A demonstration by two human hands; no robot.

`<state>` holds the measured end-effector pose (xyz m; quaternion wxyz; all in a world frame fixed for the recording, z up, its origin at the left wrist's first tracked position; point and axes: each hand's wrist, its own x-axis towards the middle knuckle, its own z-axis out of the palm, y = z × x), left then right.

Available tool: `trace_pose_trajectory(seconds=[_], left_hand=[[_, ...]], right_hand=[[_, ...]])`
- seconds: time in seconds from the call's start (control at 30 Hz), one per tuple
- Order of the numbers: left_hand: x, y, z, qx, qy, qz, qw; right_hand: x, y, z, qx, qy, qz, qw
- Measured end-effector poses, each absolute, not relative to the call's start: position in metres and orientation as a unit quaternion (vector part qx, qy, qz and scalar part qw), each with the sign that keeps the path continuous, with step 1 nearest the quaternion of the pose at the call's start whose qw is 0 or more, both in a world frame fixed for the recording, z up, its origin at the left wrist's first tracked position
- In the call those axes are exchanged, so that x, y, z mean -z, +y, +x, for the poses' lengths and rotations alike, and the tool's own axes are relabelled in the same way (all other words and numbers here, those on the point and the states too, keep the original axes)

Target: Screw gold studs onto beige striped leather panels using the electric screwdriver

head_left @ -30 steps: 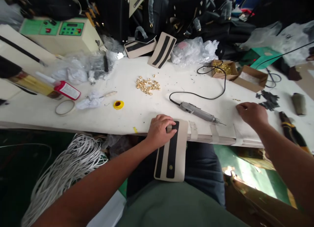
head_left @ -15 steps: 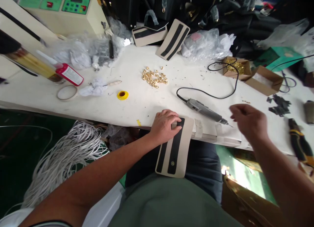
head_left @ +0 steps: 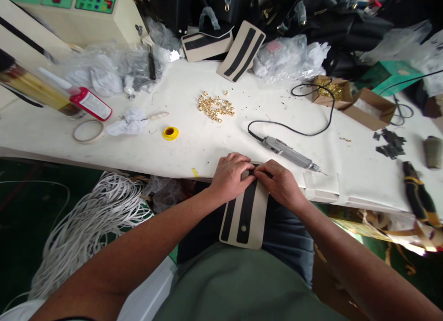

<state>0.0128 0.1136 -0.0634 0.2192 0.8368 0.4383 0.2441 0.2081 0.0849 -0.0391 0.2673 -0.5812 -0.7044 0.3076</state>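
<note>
A beige panel with two black strips (head_left: pixel 231 228) rests against the table's front edge and over my lap. A small round metal piece (head_left: pixel 244 228) shows near the lower end of one strip. My left hand (head_left: pixel 232 174) grips the panel's upper part, thumb and fingers round its edge. My right hand (head_left: pixel 277 180) meets it there, fingertips pinched at the top of the black strip; whatever is between them is too small to make out. A grey rotary tool (head_left: pixel 289 154) lies just beyond my right hand. Farther back is a pile of gold metal pieces (head_left: pixel 215 106).
On the table are a yellow roll (head_left: pixel 170 133), a tape ring (head_left: pixel 88 131), a red bottle (head_left: pixel 90 103), cardboard boxes (head_left: pixel 369 109), dark flat pieces (head_left: pixel 391 144) and pliers (head_left: pixel 417 191). More striped panels (head_left: pixel 241 51) lie at the back. The tool's cable (head_left: pixel 294 130) loops rightward.
My right hand has moved left from beside the tool's tip to the top of the panel, next to my left hand. My left hand stays on the panel. The view has shifted slightly.
</note>
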Motion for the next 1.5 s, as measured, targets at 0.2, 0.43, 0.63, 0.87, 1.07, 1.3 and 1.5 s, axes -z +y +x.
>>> trace_pose_trajectory(seconds=[0.2,0.43,0.63,0.87,1.07,1.3,1.5], left_hand=[[0.062,0.116,0.011,-0.264,0.419,0.845,0.203],[0.072,0.130,0.012,-0.266,0.406,0.859,0.159],[0.077,0.134,0.012,-0.269,0.395,0.864,0.155],[0.066,0.125,0.016,-0.259,0.412,0.857,0.167],[0.067,0.116,0.017,-0.244,0.445,0.839,0.197],[0.065,0.113,0.016,-0.246,0.443,0.837,0.207],[0.066,0.112,0.016,-0.249,0.445,0.835,0.207]], right_hand=[[0.040,0.086,0.201,-0.290,-0.691,-0.609,0.261],[0.042,0.098,0.204,-0.294,-0.656,-0.660,0.219],[0.036,0.111,0.204,-0.313,-0.651,-0.670,0.171],[0.030,0.112,0.205,-0.324,-0.662,-0.663,0.131],[0.045,0.091,0.204,-0.263,-0.694,-0.633,0.222],[0.032,0.106,0.206,-0.347,-0.660,-0.648,0.158],[0.031,0.094,0.206,-0.309,-0.682,-0.631,0.202]])
